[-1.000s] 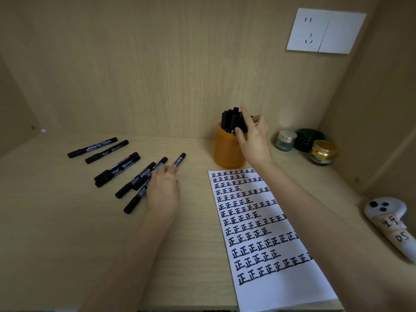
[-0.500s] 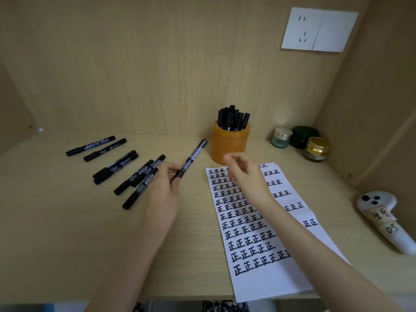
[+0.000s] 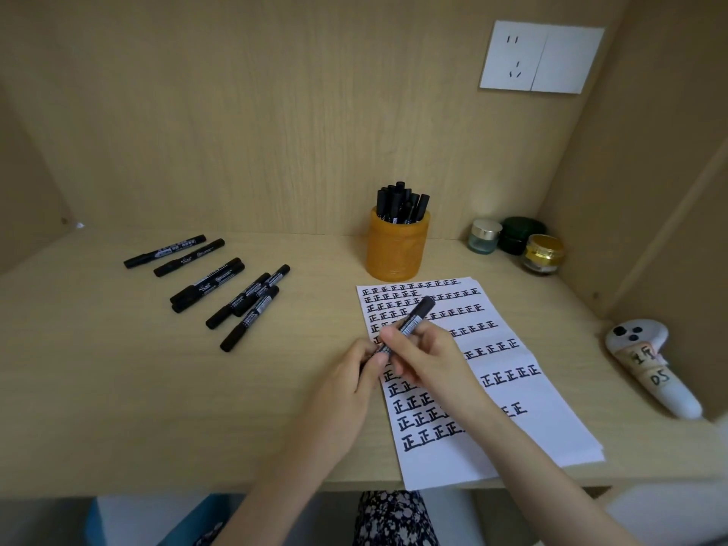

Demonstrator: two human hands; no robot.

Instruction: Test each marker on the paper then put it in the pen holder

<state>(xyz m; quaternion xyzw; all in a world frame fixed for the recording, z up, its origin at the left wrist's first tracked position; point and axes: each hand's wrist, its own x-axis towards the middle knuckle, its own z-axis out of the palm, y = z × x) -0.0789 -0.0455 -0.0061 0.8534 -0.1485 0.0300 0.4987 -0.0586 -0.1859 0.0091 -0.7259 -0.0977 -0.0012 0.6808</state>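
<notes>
While the black marker (image 3: 423,307) slants over the paper (image 3: 532,407), the left hand (image 3: 350,388) pinches its near end and the grip of the right hand (image 3: 433,360) curls round its barrel. Other markers (image 3: 236,293) lie on the counter (image 3: 118,388).

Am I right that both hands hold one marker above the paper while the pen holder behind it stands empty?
Not quite: the head view shows the pen holder full of black markers. The left hand and right hand do hold one marker above the paper.
</notes>
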